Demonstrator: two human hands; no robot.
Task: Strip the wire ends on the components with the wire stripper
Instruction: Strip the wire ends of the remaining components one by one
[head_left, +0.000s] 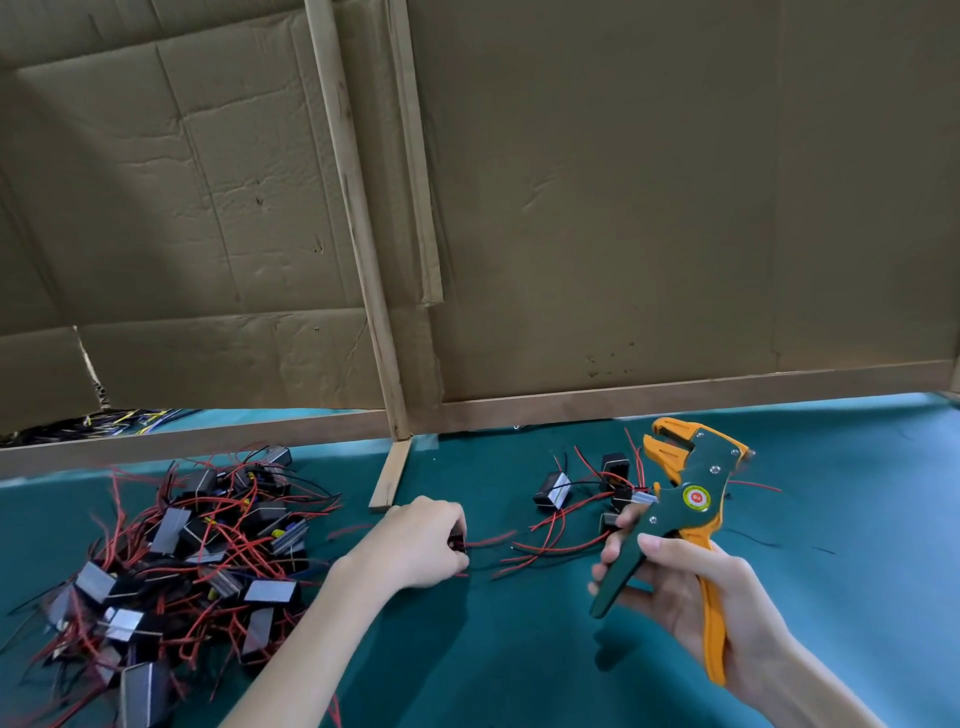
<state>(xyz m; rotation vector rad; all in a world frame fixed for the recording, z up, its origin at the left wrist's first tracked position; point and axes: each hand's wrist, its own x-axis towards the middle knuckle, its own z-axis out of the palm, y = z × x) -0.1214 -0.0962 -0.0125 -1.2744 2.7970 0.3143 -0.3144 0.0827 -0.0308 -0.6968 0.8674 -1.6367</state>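
My right hand (691, 592) grips the handles of a green and orange wire stripper (685, 499), held upright above the table with its jaws pointing up and apart. My left hand (421, 545) rests on the green mat, fingers closed on a small black component (456, 543) whose red wires (488, 540) trail to the right. A large pile of black components with silver faces and red and black wires (182, 551) lies to the left. A few more components (582, 488) sit behind the stripper.
A green mat (519, 649) covers the table. A cardboard wall with wooden battens (363, 234) closes off the back. A short wooden strip (389, 480) lies on the mat near the middle. More coloured wires (119, 418) show through a gap at the back left.
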